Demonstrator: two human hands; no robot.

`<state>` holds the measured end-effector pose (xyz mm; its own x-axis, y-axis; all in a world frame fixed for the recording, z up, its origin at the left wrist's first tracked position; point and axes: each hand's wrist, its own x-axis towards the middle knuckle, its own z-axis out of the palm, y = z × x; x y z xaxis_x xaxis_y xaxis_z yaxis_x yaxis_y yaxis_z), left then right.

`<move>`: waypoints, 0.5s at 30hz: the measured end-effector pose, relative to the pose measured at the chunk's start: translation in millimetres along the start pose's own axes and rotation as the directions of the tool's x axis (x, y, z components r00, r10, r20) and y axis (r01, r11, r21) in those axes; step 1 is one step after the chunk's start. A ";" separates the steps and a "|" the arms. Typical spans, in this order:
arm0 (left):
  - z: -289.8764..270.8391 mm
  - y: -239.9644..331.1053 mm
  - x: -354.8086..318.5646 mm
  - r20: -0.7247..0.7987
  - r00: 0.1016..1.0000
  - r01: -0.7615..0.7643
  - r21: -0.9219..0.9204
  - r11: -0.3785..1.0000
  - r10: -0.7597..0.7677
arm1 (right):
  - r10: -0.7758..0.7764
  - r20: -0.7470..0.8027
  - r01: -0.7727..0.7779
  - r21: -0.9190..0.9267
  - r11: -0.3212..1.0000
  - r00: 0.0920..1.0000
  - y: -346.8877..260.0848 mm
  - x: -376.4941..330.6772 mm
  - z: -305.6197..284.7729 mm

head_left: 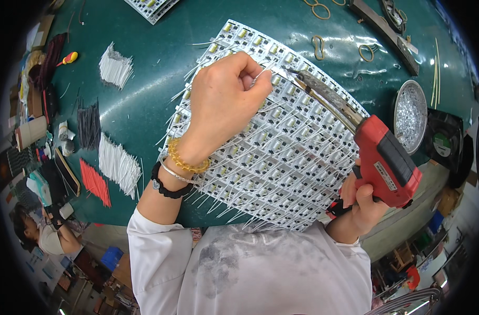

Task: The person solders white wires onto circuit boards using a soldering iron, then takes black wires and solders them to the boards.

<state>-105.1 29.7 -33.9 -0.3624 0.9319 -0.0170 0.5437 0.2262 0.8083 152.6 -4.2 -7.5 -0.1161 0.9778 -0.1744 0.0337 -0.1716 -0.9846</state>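
A large white panel of small circuit boards (302,137) lies on the green table, with rows of thin white wires standing off it. My left hand (224,100) is over the panel's upper part, thumb and fingers closed in a pinch on a thin white wire (260,75). My right hand (366,205) grips the handle of a red and black soldering gun (382,157) at the panel's right side. The gun's tip points up and left, close to the left fingertips; whether it touches the board I cannot tell.
Bundles of white wires (119,165), black wires (89,126) and red wires (95,182) lie at the left. A metal bowl (410,118) stands at the right near a black fan (443,142). Rubber bands (318,47) are scattered at the back. Another person (50,236) sits far left.
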 end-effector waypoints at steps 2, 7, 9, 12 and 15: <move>0.6 -0.3 0.4 0.005 1.000 -0.001 -0.004 1.000 0.001 | 0.006 -0.038 -0.006 0.017 1.000 0.999 -0.3 0.3 3.7; -0.9 -1.0 -0.8 -0.016 1.000 -0.007 0.005 1.000 0.007 | -0.145 0.012 0.145 -0.070 0.987 0.989 1.0 3.5 8.1; -0.6 0.9 0.4 -0.002 1.000 -0.013 0.014 1.000 0.013 | -0.104 0.005 0.104 0.006 0.995 0.995 0.3 -1.9 1.3; 0.2 2.5 0.3 0.002 0.999 -0.034 0.006 0.999 0.034 | -0.089 -0.010 0.090 0.078 0.993 0.996 0.5 -8.0 -3.8; 1.5 -4.1 -1.9 -0.117 0.981 -0.158 -0.026 0.987 0.154 | -0.169 -0.045 0.170 0.022 0.985 0.985 -1.2 -9.8 -0.3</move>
<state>-105.4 27.4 -38.0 -0.3599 0.9161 0.1767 0.5741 0.0682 0.8159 154.0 -13.5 -4.6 -0.0750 0.9972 -0.0047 -0.0083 -0.0053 -1.0000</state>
